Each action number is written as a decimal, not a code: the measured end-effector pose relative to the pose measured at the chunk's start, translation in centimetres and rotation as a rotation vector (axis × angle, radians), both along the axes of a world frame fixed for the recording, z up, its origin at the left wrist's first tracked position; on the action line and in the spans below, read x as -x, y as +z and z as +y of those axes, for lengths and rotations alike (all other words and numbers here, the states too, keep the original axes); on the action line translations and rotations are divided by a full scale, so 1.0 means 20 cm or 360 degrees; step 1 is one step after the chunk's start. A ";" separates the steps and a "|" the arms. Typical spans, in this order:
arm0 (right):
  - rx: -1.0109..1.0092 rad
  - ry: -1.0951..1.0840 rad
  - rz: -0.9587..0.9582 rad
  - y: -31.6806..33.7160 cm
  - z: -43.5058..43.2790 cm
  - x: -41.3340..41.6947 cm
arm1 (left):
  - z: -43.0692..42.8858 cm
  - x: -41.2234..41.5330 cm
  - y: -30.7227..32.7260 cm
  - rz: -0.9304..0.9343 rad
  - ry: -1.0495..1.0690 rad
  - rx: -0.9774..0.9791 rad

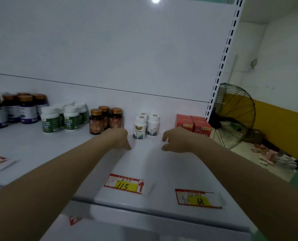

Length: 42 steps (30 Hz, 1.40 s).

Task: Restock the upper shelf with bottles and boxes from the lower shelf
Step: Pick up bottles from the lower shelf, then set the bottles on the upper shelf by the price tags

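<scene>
Both my arms reach over the white upper shelf. My left hand hovers just left of three small white bottles, fingers loosely curled and holding nothing. My right hand hovers to their right, fingers and thumb spread, also empty. Red boxes stand behind my right hand, partly hidden by it. Three amber bottles stand behind my left hand. Further left are white bottles with green labels and dark purple-labelled bottles.
Price tags marked 113 and 68 lie at the shelf's front edge. A slotted upright bounds the shelf on the right. A black fan stands beyond it, with small packets on the floor.
</scene>
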State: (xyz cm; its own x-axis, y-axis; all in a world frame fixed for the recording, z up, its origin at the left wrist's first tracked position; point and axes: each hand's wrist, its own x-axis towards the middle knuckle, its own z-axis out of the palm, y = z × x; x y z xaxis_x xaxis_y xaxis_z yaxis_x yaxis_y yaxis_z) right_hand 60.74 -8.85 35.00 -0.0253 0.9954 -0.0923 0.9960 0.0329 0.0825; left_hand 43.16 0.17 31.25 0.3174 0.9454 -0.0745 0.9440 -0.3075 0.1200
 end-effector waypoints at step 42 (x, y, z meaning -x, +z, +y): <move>0.0386 -0.0335 0.0509 -1.09 -0.67 0.73 | -0.81 1.06 -1.06 -0.0227 0.0007 0.0456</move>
State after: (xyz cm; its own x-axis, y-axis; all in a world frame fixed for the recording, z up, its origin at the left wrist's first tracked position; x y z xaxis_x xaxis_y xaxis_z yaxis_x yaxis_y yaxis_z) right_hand 46.17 -22.24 13.25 0.1103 0.9324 -0.3443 0.9572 -0.1929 -0.2156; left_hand 21.88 -15.98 10.01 0.3395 0.8937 -0.2932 0.9128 -0.2377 0.3322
